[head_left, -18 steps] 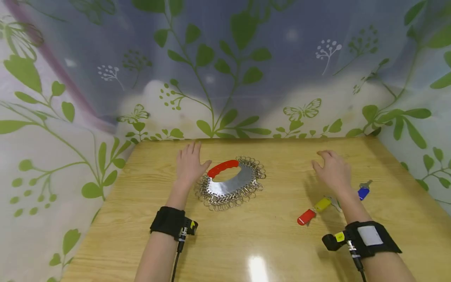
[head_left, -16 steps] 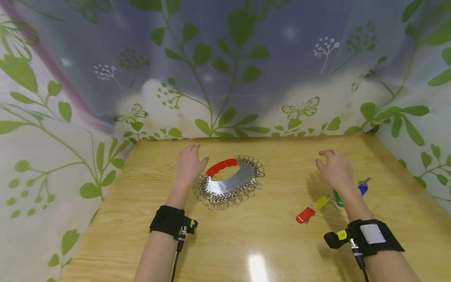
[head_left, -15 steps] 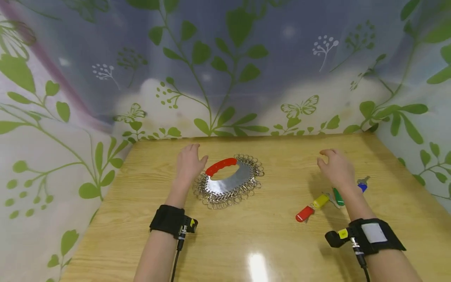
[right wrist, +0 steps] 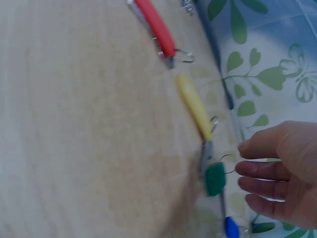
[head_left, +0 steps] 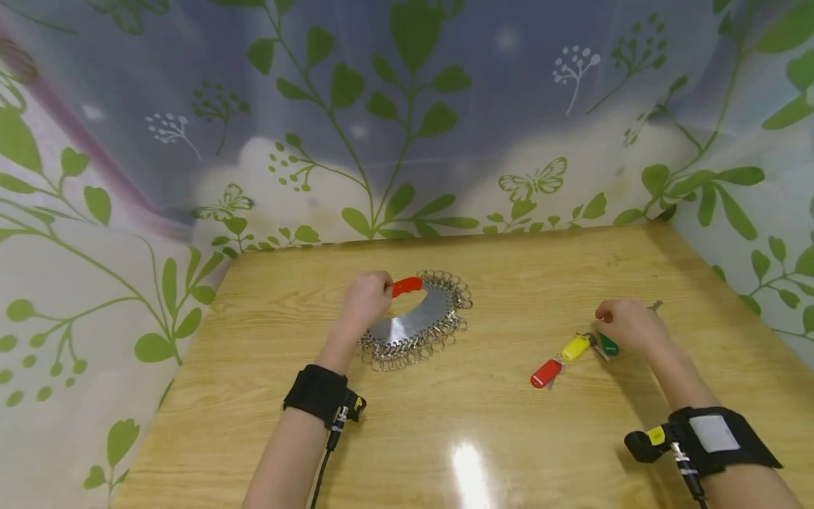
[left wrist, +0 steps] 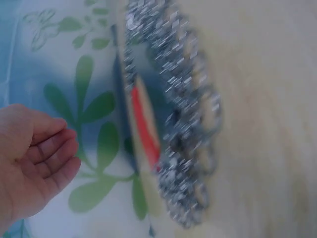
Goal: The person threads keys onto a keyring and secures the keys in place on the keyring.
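Note:
A curved metal plate (head_left: 410, 322) with a red handle and a fringe of linked metal rings lies on the table. My left hand (head_left: 369, 300) overlaps the left part of the red handle (head_left: 407, 286) in the head view. In the left wrist view, that hand (left wrist: 39, 158) has loosely curled fingers, with space between the fingertips and the handle. My right hand (head_left: 632, 326) is over the keys, fingertips beside the green key tag (head_left: 608, 344). The right wrist view shows its fingers extended, near the ring of the green tag (right wrist: 216, 179).
A yellow key tag (head_left: 575, 348) and a red key tag (head_left: 546, 373) lie left of the right hand, keys attached. A blue key tag (right wrist: 231, 227) lies past the green one. Patterned cloth (head_left: 407, 141) stands around the wooden table (head_left: 509, 431).
My left hand has moved right and down onto the view of the red handle, its fingers now more curled. My right hand has moved right and down toward the green tag.

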Tool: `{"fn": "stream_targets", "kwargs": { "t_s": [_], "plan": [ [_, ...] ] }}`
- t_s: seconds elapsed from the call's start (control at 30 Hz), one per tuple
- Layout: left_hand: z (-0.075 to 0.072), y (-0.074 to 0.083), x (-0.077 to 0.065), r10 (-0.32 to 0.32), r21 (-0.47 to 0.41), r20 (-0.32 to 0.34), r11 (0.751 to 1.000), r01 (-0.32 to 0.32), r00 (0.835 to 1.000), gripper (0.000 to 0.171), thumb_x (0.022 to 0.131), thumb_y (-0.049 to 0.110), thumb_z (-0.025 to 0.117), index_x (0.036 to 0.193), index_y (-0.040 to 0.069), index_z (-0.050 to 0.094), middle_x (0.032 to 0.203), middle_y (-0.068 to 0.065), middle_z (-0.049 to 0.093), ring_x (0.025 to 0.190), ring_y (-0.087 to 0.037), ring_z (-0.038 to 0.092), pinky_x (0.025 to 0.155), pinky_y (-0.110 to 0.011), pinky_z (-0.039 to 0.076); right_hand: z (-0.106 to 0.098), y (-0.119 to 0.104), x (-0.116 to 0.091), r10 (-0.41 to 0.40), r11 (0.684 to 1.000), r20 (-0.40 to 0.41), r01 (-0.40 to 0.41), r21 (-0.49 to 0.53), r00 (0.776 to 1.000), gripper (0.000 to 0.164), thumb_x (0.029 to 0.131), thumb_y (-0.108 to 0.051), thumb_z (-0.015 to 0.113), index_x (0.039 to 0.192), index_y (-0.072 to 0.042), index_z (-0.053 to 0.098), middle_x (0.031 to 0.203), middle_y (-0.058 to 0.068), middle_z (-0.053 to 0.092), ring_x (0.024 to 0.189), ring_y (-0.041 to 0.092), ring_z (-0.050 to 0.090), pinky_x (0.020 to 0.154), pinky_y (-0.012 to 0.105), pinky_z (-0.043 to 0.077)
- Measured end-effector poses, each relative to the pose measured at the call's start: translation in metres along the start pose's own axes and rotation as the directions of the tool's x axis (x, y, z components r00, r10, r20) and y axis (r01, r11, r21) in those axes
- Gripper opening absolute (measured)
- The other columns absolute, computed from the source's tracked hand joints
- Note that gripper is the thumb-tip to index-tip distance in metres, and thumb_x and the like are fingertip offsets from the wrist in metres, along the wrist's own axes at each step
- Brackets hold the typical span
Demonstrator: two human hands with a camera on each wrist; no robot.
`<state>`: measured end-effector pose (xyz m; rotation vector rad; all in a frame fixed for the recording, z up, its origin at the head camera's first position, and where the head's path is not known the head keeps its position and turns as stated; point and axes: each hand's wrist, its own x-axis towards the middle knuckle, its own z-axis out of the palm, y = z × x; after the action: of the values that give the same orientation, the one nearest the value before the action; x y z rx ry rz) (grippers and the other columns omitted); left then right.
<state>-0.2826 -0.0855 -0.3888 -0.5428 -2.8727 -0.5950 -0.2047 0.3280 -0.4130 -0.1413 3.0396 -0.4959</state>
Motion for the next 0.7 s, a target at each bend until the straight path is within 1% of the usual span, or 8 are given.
{"fn": "stream_targets", "kwargs": {
  "t_s": [0.1, 0.2, 0.33, 0.43, 0.5, 0.57, 0.63, 0.7],
  "plan": [
    [0.013, 0.005, 0.0, 0.036, 0.044, 0.071, 0.998, -0.039, 0.997, 0.014, 0.09, 0.005, 0.054, 0.087, 0.002, 0.068, 0.084, -0.01, 0.065, 0.072, -0.023, 0.059, 0.066, -0.033, 0.047, 0.005, 0.003, 0.002, 0.025, 1.0, -0.008, -0.025, -0.008, 1.0, 0.03, 0.09, -0.014, 0.058, 0.102, 0.013, 0.059, 0.09, 0.025, 0.061, 0.078, 0.036, 0.058, 0.065, 0.047, 0.046],
    [0.025, 0.011, 0.001, 0.093, 0.075, 0.125, 0.992, -0.103, 0.988, 0.013, 0.091, 0.008, 0.056, 0.089, 0.004, 0.069, 0.085, -0.009, 0.065, 0.073, -0.022, 0.059, 0.065, -0.032, 0.046, 0.009, 0.007, 0.001, 0.053, 0.999, -0.019, -0.053, -0.007, 0.998, 0.031, 0.09, -0.014, 0.056, 0.103, 0.014, 0.057, 0.09, 0.027, 0.06, 0.075, 0.034, 0.058, 0.062, 0.045, 0.046],
    [0.034, 0.022, 0.005, 0.157, 0.064, 0.177, 0.983, -0.17, 0.972, 0.021, 0.091, 0.011, 0.059, 0.109, 0.003, 0.067, 0.105, -0.012, 0.065, 0.091, -0.024, 0.063, 0.072, -0.033, 0.05, 0.013, 0.013, -0.001, 0.068, 0.998, -0.014, -0.068, -0.012, 0.998, 0.027, 0.091, -0.013, 0.055, 0.098, 0.012, 0.06, 0.085, 0.023, 0.061, 0.067, 0.027, 0.055, 0.056, 0.04, 0.045],
    [0.039, 0.028, 0.009, 0.175, 0.044, 0.2, 0.981, -0.188, 0.964, 0.024, 0.092, 0.009, 0.058, 0.114, 0.002, 0.065, 0.108, -0.012, 0.064, 0.093, -0.024, 0.062, 0.072, -0.032, 0.05, 0.016, 0.016, -0.003, 0.065, 0.998, -0.015, -0.065, -0.01, 0.998, 0.024, 0.091, -0.012, 0.054, 0.095, 0.011, 0.062, 0.081, 0.02, 0.061, 0.062, 0.021, 0.053, 0.053, 0.035, 0.043],
    [0.042, 0.032, 0.012, 0.179, 0.034, 0.217, 0.981, -0.191, 0.96, 0.019, 0.093, 0.007, 0.055, 0.107, 0.001, 0.066, 0.096, -0.01, 0.064, 0.08, -0.019, 0.06, 0.065, -0.027, 0.046, 0.017, 0.015, -0.004, 0.065, 0.998, -0.027, -0.065, -0.006, 0.998, 0.025, 0.092, -0.012, 0.053, 0.096, 0.011, 0.062, 0.08, 0.019, 0.061, 0.061, 0.02, 0.052, 0.051, 0.033, 0.042],
    [0.045, 0.035, 0.014, 0.183, 0.024, 0.233, 0.981, -0.194, 0.955, 0.014, 0.093, 0.006, 0.053, 0.098, 0.003, 0.066, 0.081, -0.007, 0.059, 0.067, -0.015, 0.051, 0.059, -0.025, 0.038, 0.017, 0.013, -0.004, 0.063, 0.998, -0.042, -0.063, 0.0, 0.997, 0.025, 0.092, -0.012, 0.053, 0.096, 0.011, 0.06, 0.079, 0.019, 0.06, 0.061, 0.021, 0.051, 0.051, 0.033, 0.041],
    [0.048, 0.039, 0.016, 0.192, 0.025, 0.249, 0.979, -0.204, 0.949, 0.015, 0.094, 0.006, 0.05, 0.09, 0.004, 0.064, 0.073, -0.005, 0.051, 0.062, -0.015, 0.043, 0.057, -0.026, 0.032, 0.015, 0.01, -0.003, 0.059, 0.998, -0.069, -0.058, 0.008, 0.996, 0.025, 0.092, -0.012, 0.052, 0.095, 0.011, 0.06, 0.078, 0.019, 0.059, 0.062, 0.022, 0.051, 0.051, 0.034, 0.041],
    [0.051, 0.043, 0.019, 0.201, 0.042, 0.256, 0.975, -0.219, 0.945, 0.015, 0.094, 0.008, 0.05, 0.09, 0.005, 0.064, 0.074, -0.004, 0.051, 0.063, -0.015, 0.044, 0.058, -0.027, 0.033, 0.011, 0.006, -0.002, 0.046, 0.999, -0.094, -0.045, 0.008, 0.995, 0.025, 0.092, -0.013, 0.052, 0.095, 0.011, 0.059, 0.079, 0.019, 0.059, 0.062, 0.023, 0.051, 0.052, 0.035, 0.042]
  ]
}}
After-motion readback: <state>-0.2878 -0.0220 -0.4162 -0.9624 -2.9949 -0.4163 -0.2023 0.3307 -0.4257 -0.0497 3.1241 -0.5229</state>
